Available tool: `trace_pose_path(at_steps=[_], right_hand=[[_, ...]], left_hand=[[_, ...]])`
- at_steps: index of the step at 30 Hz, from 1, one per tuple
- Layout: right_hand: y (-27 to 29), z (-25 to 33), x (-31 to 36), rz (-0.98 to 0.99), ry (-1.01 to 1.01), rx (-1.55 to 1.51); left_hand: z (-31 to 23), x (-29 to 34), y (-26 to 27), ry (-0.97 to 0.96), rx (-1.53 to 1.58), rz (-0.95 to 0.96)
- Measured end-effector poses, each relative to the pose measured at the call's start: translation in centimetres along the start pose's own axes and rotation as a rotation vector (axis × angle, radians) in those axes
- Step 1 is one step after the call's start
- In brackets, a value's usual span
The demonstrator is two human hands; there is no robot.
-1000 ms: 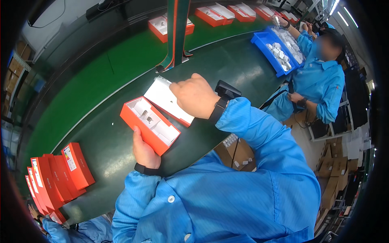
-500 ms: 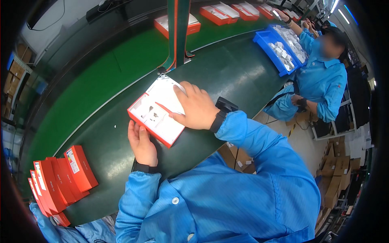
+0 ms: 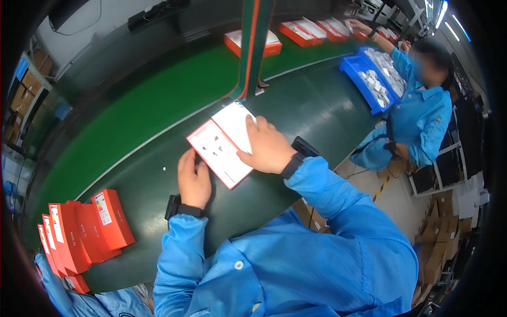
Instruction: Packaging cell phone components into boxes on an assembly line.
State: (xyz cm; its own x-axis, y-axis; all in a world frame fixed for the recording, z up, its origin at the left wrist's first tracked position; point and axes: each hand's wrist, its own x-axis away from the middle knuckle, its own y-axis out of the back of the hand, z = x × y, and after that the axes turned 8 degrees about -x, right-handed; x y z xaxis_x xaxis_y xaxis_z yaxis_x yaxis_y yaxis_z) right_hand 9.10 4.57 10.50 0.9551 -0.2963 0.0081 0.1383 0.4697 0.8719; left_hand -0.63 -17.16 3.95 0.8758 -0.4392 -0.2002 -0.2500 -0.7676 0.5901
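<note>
A shallow red-edged box [image 3: 226,168] with a white inside lies open on the green bench before me. Small dark cut-outs or markings show on its white face. Along its far right side is a white lid panel [image 3: 232,122]. My left hand [image 3: 194,180] grips the box's left edge, with the thumb on the near side and the fingers beyond. My right hand [image 3: 268,148] is closed over the right edge of the lid panel, its thumb near the fold between panel and box.
Closed red boxes [image 3: 112,219] stand grouped at the left bench end. A green-and-orange post [image 3: 252,53] rises behind my box. Open red boxes [image 3: 301,34] sit on the far green belt [image 3: 153,100]. A co-worker [image 3: 422,111] reaches past a blue bin [image 3: 364,79] of small white pieces.
My view has shifted, so the scene sits further right and lower. The box's inner tray now shows as a flat white face, and the fold has swung down flush. Both hands stay on the box.
</note>
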Motion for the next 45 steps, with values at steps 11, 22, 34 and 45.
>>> trace_pose_path(at_steps=[11, 22, 34, 45], right_hand=[[3.6, 4.8, -13.0, -0.237, 0.177, -0.086], [-7.1, 12.5, -31.4, -0.034, -0.241, 0.0], [-8.0, 12.0, -22.5, -0.48, 0.353, -0.008], [-11.1, 10.4, 1.7, 0.189, 0.599, -0.064]], left_hand=[[2.1, 12.5, 10.2, -0.032, -0.355, -0.036], [6.6, 18.0, 15.6, 0.218, -0.667, -0.218], [5.6, 16.6, 16.6, 0.14, -0.631, -0.205], [7.3, 9.9, 22.2, 0.266, -1.081, -0.12]])
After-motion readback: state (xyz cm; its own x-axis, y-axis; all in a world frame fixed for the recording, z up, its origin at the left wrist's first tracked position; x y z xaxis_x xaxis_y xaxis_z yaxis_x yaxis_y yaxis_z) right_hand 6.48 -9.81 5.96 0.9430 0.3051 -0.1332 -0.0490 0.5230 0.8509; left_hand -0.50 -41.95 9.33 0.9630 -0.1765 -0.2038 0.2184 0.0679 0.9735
